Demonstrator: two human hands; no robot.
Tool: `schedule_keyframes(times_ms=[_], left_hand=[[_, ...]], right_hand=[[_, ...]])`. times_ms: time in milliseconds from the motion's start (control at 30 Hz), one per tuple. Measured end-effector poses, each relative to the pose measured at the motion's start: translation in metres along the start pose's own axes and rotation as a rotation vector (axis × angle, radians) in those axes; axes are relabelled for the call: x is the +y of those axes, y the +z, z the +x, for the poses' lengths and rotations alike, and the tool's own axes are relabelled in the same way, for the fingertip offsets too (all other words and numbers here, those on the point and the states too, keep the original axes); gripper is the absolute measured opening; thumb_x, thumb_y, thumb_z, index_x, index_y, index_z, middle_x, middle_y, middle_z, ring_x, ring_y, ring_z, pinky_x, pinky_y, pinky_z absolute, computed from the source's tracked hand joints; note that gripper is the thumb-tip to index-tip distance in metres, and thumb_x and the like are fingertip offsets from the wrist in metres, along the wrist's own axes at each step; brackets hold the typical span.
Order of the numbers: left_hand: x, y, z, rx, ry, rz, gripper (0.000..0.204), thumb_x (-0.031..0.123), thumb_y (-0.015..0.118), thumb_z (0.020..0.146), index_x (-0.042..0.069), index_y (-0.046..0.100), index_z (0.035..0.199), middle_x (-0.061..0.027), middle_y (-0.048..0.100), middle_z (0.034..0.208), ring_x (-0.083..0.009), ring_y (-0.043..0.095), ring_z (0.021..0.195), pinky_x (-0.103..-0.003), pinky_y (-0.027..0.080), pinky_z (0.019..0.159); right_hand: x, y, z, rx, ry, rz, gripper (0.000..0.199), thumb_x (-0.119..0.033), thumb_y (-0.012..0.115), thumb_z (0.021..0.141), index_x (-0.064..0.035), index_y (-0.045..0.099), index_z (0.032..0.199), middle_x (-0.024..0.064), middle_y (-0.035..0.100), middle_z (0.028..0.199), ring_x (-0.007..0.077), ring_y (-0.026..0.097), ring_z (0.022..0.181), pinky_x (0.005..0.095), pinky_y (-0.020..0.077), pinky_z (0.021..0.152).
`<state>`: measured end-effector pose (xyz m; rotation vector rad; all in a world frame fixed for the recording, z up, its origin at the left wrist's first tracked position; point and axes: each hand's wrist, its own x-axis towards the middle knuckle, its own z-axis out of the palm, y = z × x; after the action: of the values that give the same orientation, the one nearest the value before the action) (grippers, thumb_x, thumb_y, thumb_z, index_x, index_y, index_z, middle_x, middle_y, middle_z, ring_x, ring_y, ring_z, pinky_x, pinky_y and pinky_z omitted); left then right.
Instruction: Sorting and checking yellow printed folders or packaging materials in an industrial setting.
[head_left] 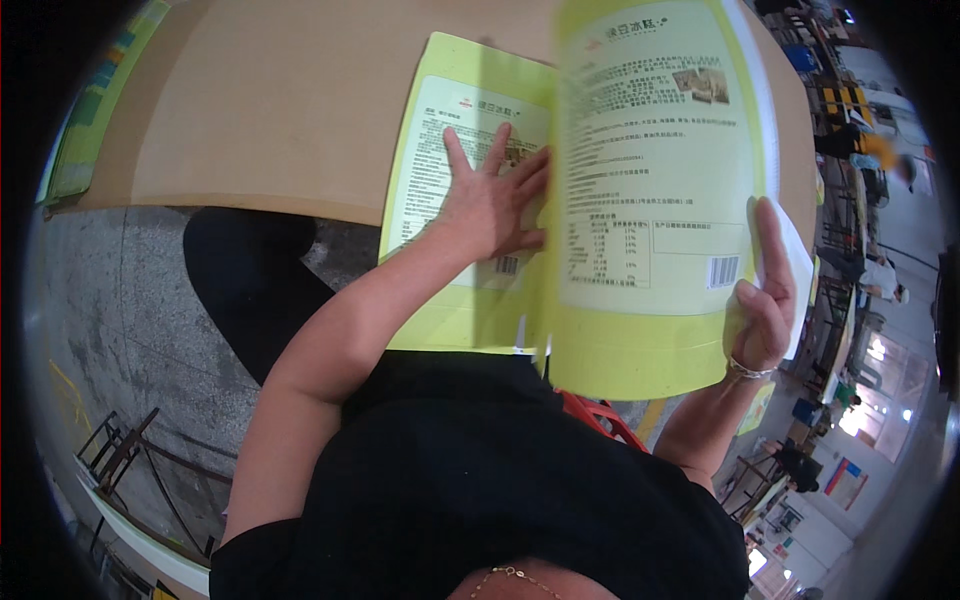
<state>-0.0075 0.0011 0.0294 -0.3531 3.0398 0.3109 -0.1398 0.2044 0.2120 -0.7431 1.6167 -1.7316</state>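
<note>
A light-green printed sheet (425, 290) with a pale text panel lies flat at the table's near edge. On it rests my left hand (490, 205), its fingers spread and the fingertips on the right side hidden behind a raised sheet. My right hand (768, 310) grips the right edge of a raised stack of like green sheets (640, 345), thumb in front and the other fingers mostly hidden behind. This stack stands tilted up from the flat sheet, its front showing text, a small photo and a barcode. White layers show along its right edge.
The tan table top (270, 110) reaches away in front of me. More green printed pieces (75, 160) are piled at its far left corner. A red stool (605, 415) shows beside my body, and a dark metal-framed rack (125, 470) stands at lower left. Other people and worktables are off to the right.
</note>
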Motion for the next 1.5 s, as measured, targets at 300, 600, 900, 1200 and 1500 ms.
schedule_keyframes(times_ms=[300,600,900,1200,1500], left_hand=[[-0.029,0.028,-0.001,0.872,-0.335,-1.147,0.031,0.029,0.047,0.101,0.000,0.058,0.104,-0.0108,0.064,0.096,-0.0235,0.060,0.092,-0.037,0.044,0.089],[-0.054,0.021,-0.010,0.541,-0.286,-1.691,0.057,0.008,0.068,0.086,0.001,0.041,0.135,-0.0108,0.063,0.108,-0.0166,0.061,0.102,-0.031,0.050,0.085],[-0.035,-0.034,-0.050,0.426,-0.507,-0.137,0.065,0.011,0.070,0.081,0.008,0.043,0.140,-0.0151,0.037,0.148,-0.0347,0.045,0.130,-0.039,0.042,0.103],[-0.052,-0.027,-0.051,0.277,-0.370,-0.035,0.048,0.008,0.060,0.088,0.004,0.050,0.134,-0.0173,0.041,0.146,-0.0362,0.033,0.138,-0.045,0.030,0.112],[-0.019,0.025,0.008,0.424,-0.136,-0.155,0.051,0.030,0.054,0.093,0.007,0.046,0.138,-0.0138,0.037,0.148,-0.0327,0.030,0.139,-0.053,0.018,0.115]], right_hand=[[0.135,0.012,-0.022,0.156,0.264,0.165,0.075,0.005,0.055,0.070,0.0019,0.041,0.144,0.0154,0.044,0.146,0.0219,0.046,0.131,0.0310,0.0349,0.109],[0.141,0.038,-0.035,0.037,0.043,-0.570,0.065,-0.001,0.053,0.082,-0.0029,0.039,0.146,0.0176,0.051,0.140,0.0209,0.053,0.124,0.0311,0.0422,0.100],[0.151,0.055,-0.028,-0.182,0.098,-0.900,0.076,-0.011,0.063,0.085,-0.0147,0.027,0.152,0.0284,0.067,0.100,0.0440,0.066,0.087,0.0433,0.0537,0.073],[0.166,0.076,-0.013,-0.247,0.198,-0.940,0.079,-0.013,0.066,0.084,-0.0167,0.025,0.152,0.0248,0.064,0.074,0.0425,0.064,0.069,0.0471,0.0507,0.064],[0.158,-0.009,0.000,0.301,0.060,-1.497,0.046,-0.034,0.061,0.093,-0.0047,0.059,0.128,0.0090,0.058,0.078,0.0202,0.057,0.068,0.0354,0.0466,0.061]])
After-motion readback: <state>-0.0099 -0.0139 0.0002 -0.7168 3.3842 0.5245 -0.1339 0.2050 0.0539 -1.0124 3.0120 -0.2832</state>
